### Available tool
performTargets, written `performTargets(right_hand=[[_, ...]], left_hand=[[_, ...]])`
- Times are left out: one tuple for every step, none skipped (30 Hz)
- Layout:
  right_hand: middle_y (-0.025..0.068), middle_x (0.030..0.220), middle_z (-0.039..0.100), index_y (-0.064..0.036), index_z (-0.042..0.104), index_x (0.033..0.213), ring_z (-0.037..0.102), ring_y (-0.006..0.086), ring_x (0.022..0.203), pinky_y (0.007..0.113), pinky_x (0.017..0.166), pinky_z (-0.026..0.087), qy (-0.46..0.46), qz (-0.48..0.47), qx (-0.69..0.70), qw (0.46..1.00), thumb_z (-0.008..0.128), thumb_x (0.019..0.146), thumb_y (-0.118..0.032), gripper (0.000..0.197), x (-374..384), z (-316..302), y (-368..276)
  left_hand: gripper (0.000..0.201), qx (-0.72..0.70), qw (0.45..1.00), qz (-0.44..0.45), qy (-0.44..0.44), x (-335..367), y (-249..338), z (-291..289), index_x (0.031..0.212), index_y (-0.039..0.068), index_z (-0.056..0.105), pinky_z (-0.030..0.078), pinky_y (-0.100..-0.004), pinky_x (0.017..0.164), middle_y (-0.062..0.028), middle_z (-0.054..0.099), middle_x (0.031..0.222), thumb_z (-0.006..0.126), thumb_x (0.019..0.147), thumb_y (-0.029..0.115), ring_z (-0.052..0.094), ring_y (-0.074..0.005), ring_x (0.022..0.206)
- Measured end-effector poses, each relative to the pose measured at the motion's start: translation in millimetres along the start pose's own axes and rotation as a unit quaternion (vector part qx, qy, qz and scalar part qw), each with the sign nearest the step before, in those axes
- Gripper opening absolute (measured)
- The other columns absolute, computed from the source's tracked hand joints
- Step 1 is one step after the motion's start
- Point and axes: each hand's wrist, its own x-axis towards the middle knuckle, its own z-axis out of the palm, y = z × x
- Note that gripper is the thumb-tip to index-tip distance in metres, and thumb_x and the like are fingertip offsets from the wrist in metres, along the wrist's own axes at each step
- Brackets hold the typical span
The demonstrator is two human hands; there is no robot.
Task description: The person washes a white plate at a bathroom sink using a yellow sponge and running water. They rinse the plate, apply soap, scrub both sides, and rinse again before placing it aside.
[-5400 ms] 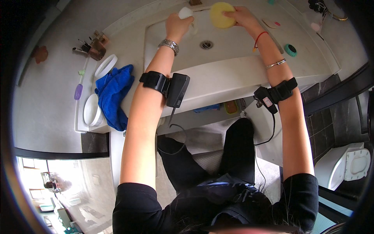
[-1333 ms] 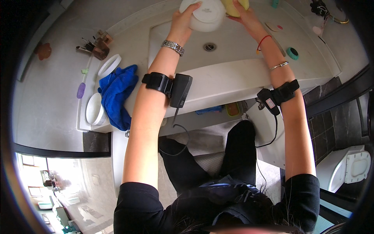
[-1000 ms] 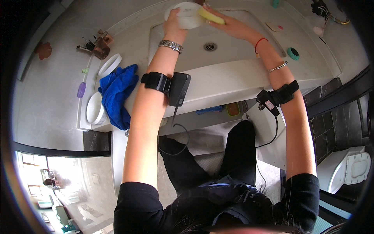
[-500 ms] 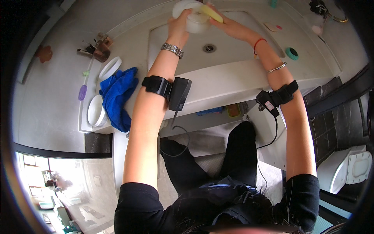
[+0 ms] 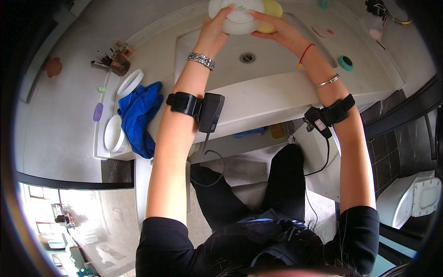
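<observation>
I am washing a white bowl over the sink at the top of the frame.

My left hand point(image 5: 213, 34) holds the white bowl point(image 5: 237, 17) by its rim, fingers curled tight around the edge. My right hand point(image 5: 279, 31) presses a yellow sponge point(image 5: 272, 10) against the bowl's right side, fingers closed on the sponge. The bowl hangs above the sink point(image 5: 277, 64), a little up and left of the drain point(image 5: 248, 57). I think this is the scrubbing step. Next I would turn the bowl a bit with my left hand so the sponge can reach the rest, keeping a firm grip since a wet bowl can slip. At the left of the frame, a blue cloth point(image 5: 138, 115) lies on the counter beside a white dish point(image 5: 113, 134).
</observation>
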Motion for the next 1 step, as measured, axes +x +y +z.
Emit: performTargets(right_hand=[[0.0095, 0.131, 0.048, -0.0054, 0.037, 0.134, 0.052, 0.0222, 0.118, 0.032, 0.093, 0.049, 0.009, 0.003, 0.008, 1.000, 0.069, 0.082, -0.041, 0.071, 1.4, -2.3, -0.6]], left_hand=[[0.052, 0.004, 1.000, -0.003, 0.005, -1.2, 0.2, 1.1, 0.127, -0.002, 0.043, 0.044, -0.0342, 0.098, -0.0122, 0.053, 0.125, 0.068, 0.083, 0.011, 0.051, -0.0239, 0.117]])
